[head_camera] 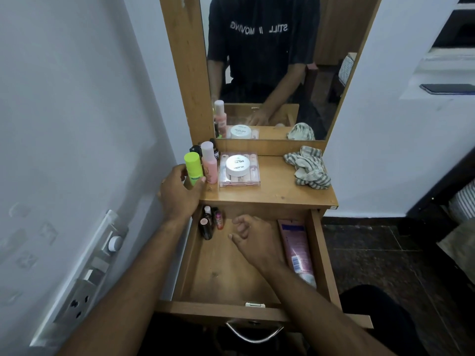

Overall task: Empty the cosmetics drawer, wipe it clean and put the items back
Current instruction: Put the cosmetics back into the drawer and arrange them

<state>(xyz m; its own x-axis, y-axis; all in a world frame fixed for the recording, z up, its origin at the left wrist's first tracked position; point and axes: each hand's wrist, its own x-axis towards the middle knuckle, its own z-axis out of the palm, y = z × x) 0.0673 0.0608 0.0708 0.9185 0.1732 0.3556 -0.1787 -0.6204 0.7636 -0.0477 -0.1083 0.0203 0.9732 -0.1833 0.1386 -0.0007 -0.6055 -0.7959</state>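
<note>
Two hands in the shot. The left hand (180, 191) is up on the desk (280, 191), fingers curled round a lime-green bottle (193, 168) standing at the desk's left edge. Just beside that is a pink bottle (208, 163), with a couple of small dark bottles (196, 149) behind, close to the mirror (267, 60). Next along is a clear flat box (239, 173) with a white round jar (238, 166) sitting on top of it, and a crumpled striped cloth (308, 167) lies over on the right side.

The drawer (318, 253) is pulled open below. The right hand (253, 236) hovers inside it, fingers loosely curled, holding nothing. At the back left corner there's a dark bottle (206, 226) and a small pinkish one (219, 220) lying side by side. A pink tube (298, 250) lies along the right wall.
</note>
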